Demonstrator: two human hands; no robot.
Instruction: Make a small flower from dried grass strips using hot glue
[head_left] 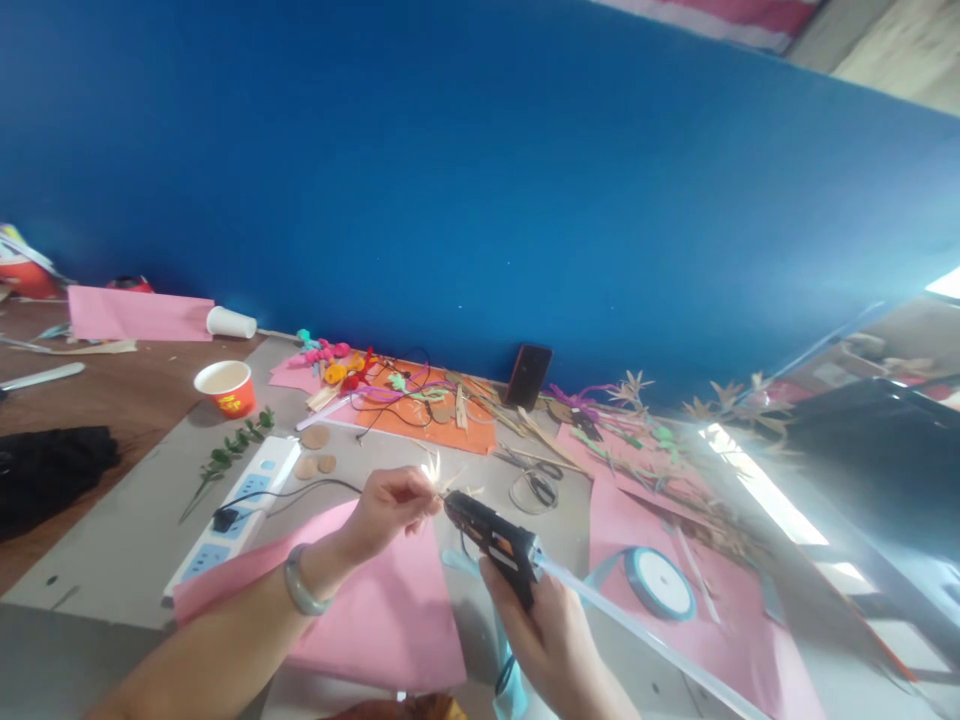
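Observation:
My right hand [559, 635] is wrapped round the grip of a black hot glue gun [491, 537]. A long translucent glue stick [645, 640] runs out of the gun's back end toward the lower right. The thumb and fingers of my left hand [394, 508] are pinched on a small pale flower-like piece [433, 468] with thin pointed petals. The gun's nozzle is right at those fingertips; whether it touches the piece I cannot tell. Under my left forearm lies a pink paper sheet [390, 630].
A white power strip [259, 480] with a plugged-in cord stands at left, near a paper cup [227, 388] and green sprig [225, 462]. Scissors [540, 485], a phone [529, 376], an orange sheet [476, 433] and a ribbon spool [660, 583] lie beyond. A blue panel [450, 180] closes the back.

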